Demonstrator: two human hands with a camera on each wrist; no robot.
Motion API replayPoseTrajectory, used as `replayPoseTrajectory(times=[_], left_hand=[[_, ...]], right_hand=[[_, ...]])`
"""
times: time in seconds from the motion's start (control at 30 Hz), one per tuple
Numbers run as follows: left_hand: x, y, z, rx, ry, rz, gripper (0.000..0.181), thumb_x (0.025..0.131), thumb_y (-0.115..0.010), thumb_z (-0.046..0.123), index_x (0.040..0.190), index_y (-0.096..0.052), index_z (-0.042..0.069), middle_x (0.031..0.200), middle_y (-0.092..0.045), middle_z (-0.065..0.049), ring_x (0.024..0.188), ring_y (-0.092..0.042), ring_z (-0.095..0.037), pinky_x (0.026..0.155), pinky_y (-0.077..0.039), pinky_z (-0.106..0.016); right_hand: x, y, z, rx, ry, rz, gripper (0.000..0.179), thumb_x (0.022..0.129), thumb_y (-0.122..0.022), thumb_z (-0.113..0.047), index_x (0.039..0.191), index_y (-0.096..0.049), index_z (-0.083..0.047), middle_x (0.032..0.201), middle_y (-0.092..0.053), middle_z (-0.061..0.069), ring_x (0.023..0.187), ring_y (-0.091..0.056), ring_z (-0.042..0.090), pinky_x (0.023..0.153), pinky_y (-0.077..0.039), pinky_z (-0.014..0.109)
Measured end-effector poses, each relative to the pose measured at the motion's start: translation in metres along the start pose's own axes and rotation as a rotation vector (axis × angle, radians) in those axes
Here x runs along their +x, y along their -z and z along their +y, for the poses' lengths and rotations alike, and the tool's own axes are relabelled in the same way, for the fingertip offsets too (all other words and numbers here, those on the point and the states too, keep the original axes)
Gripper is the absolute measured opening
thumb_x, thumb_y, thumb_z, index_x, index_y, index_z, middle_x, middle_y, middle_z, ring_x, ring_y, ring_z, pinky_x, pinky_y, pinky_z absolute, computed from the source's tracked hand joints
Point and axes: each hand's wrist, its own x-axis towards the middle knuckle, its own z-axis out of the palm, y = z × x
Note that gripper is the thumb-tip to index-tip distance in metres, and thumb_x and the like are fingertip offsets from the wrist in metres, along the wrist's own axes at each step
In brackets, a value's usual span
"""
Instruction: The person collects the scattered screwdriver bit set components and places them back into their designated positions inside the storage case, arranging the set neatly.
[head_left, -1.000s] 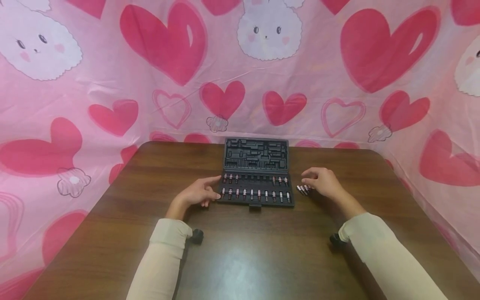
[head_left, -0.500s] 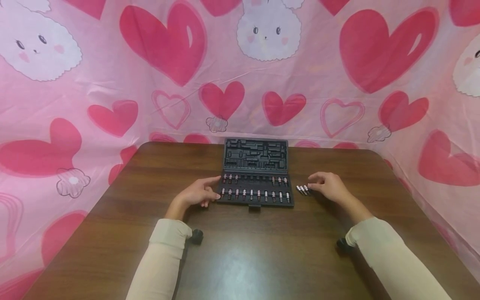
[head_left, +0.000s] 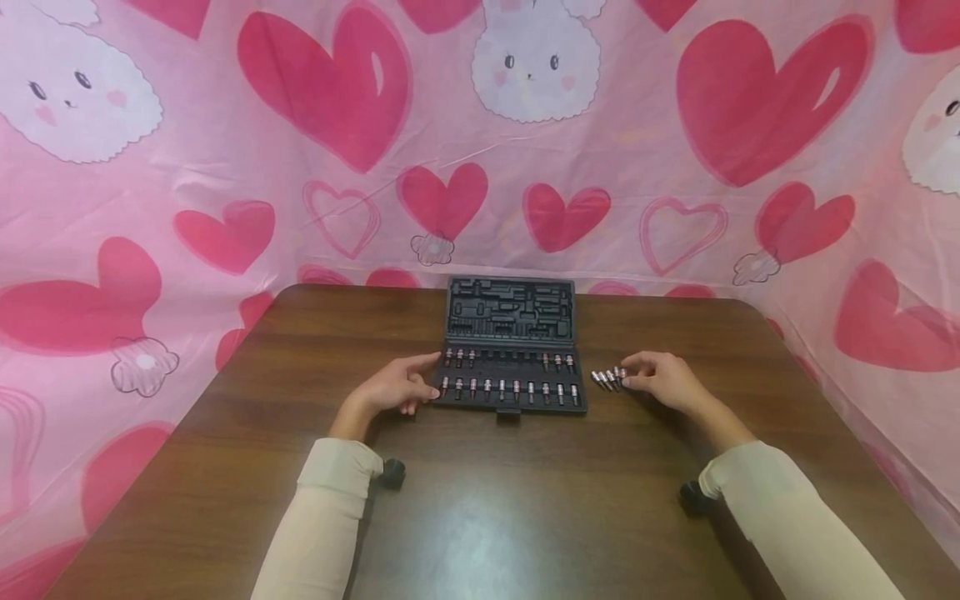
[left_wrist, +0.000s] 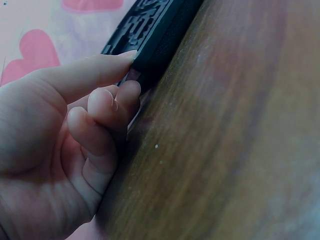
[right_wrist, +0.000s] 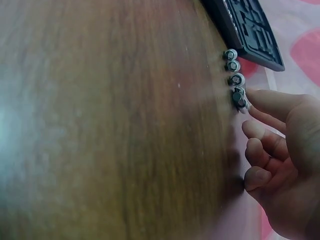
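An open black socket case (head_left: 512,336) lies near the back of the table, its moulded lid tipped back. Two rows of short metal bit sockets (head_left: 502,389) sit in its base; the back row has bare slots in the middle. My left hand (head_left: 390,386) holds the case's left edge, thumb at the front corner and index finger stretched toward the hinge; in the left wrist view the thumb (left_wrist: 100,75) lies on the rim. Right of the case, loose bit sockets (head_left: 603,380) stand in a short slanted line. My right hand (head_left: 666,380) pinches the bit socket (right_wrist: 240,98) at its right end.
The brown wooden table (head_left: 480,500) reaches back to a pink cloth (head_left: 510,150) with hearts and rabbit faces, which also hangs at both sides. A black wrist camera (head_left: 393,473) sits at the left cuff, another (head_left: 695,498) at the right.
My right hand has drawn back to the right, from over the loose bit sockets to the line's right end, and more of them show. The left hand and case stay put.
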Motion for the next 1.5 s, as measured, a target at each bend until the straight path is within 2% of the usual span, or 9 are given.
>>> replayPoseTrajectory(times=[0.07,0.13,0.3,0.37,0.57,0.87,1.13,1.5], left_hand=[[0.0,0.0,0.001,-0.004,0.002,-0.001,0.073,0.087,-0.07,0.006,0.15,-0.033,0.0,0.066,-0.058,-0.016,0.044,-0.049,-0.015,0.043,-0.042,-0.028],[-0.004,-0.001,0.008,-0.018,0.001,-0.002,0.072,0.087,-0.069,0.003,0.149,-0.033,-0.003,0.066,-0.058,-0.019,0.044,-0.049,-0.015,0.044,-0.042,-0.027],[-0.004,-0.001,0.006,-0.026,0.004,0.007,0.073,0.085,-0.071,0.005,0.149,-0.035,0.0,0.063,-0.058,-0.012,0.043,-0.049,-0.013,0.044,-0.042,-0.026],[0.0,0.0,-0.002,-0.017,0.004,0.01,0.074,0.085,-0.072,0.007,0.149,-0.036,0.003,0.063,-0.057,-0.009,0.043,-0.049,-0.013,0.043,-0.042,-0.027],[0.0,-0.001,-0.002,-0.02,0.005,0.012,0.074,0.085,-0.072,0.006,0.149,-0.035,0.002,0.062,-0.057,-0.009,0.042,-0.049,-0.013,0.043,-0.042,-0.027],[0.0,-0.001,-0.001,-0.01,0.0,0.014,0.074,0.085,-0.072,0.005,0.149,-0.036,0.002,0.061,-0.057,-0.008,0.042,-0.049,-0.012,0.043,-0.042,-0.027],[0.0,-0.001,-0.002,-0.008,0.006,0.015,0.074,0.084,-0.072,0.006,0.149,-0.037,0.004,0.063,-0.058,-0.009,0.043,-0.049,-0.013,0.043,-0.042,-0.027],[-0.001,-0.003,0.002,-0.003,0.002,0.016,0.071,0.086,-0.068,0.001,0.148,-0.034,-0.003,0.062,-0.056,-0.015,0.042,-0.048,-0.013,0.044,-0.04,-0.026]], right_hand=[[0.0,0.0,0.001,-0.001,-0.005,-0.011,0.032,0.085,-0.075,-0.017,0.112,-0.068,-0.001,0.072,-0.057,0.001,0.066,-0.05,0.018,0.06,-0.04,0.034],[0.0,0.001,0.002,-0.002,-0.008,-0.023,0.033,0.085,-0.075,-0.017,0.113,-0.067,-0.001,0.073,-0.057,0.0,0.066,-0.05,0.018,0.06,-0.04,0.034],[0.0,0.001,0.003,0.003,-0.01,-0.041,0.034,0.085,-0.076,-0.016,0.113,-0.067,0.0,0.072,-0.057,0.0,0.065,-0.05,0.017,0.06,-0.04,0.034],[0.0,0.001,0.002,-0.001,-0.009,-0.042,0.034,0.084,-0.075,-0.015,0.113,-0.067,0.0,0.072,-0.057,0.0,0.065,-0.05,0.017,0.06,-0.04,0.034],[-0.001,0.001,0.0,-0.011,-0.005,-0.035,0.032,0.084,-0.076,-0.015,0.111,-0.068,0.0,0.071,-0.056,0.0,0.065,-0.05,0.017,0.06,-0.04,0.034],[-0.002,-0.002,-0.002,0.014,0.01,0.009,0.027,0.08,-0.079,-0.011,0.103,-0.066,-0.002,0.072,-0.056,0.001,0.064,-0.05,0.017,0.059,-0.04,0.033],[-0.002,-0.004,-0.003,0.055,0.014,0.032,0.027,0.077,-0.079,-0.003,0.097,-0.06,-0.005,0.078,-0.063,0.002,0.073,-0.057,0.019,0.066,-0.042,0.035],[-0.003,-0.008,-0.003,0.074,0.024,0.064,0.027,0.075,-0.079,0.001,0.09,-0.057,-0.006,0.075,-0.063,0.001,0.069,-0.057,0.016,0.065,-0.042,0.034]])
